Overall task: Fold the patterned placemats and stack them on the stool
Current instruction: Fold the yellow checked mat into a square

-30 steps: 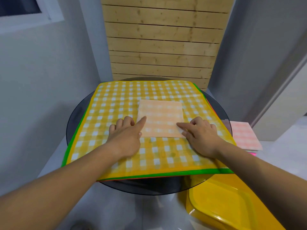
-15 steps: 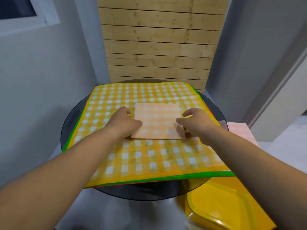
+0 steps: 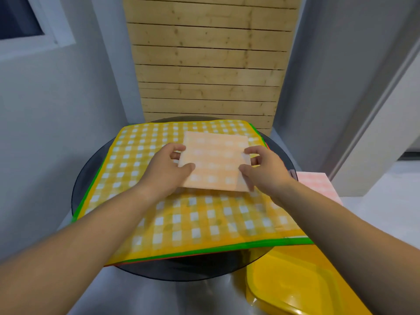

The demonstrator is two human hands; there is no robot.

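A: Grip status?
B: Gripping folded mat (image 3: 216, 162) by both side edges, with left hand (image 3: 167, 169) and right hand (image 3: 264, 171), fingers curled.
A: Location?
B: Over middle of yellow mat (image 3: 181, 219) on table (image 3: 91, 176). Contact underneath: cannot tell.

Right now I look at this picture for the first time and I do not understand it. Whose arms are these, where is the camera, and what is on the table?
There is no machine here: a person wears a camera on the head, so you see their own two arms from above. The left hand and right hand pinch the side edges of a folded orange checked placemat. Under it a yellow checked placemat lies spread on a round dark table, with green and red edges of others showing beneath. At the right lies a pink folded pile; what it rests on is hidden.
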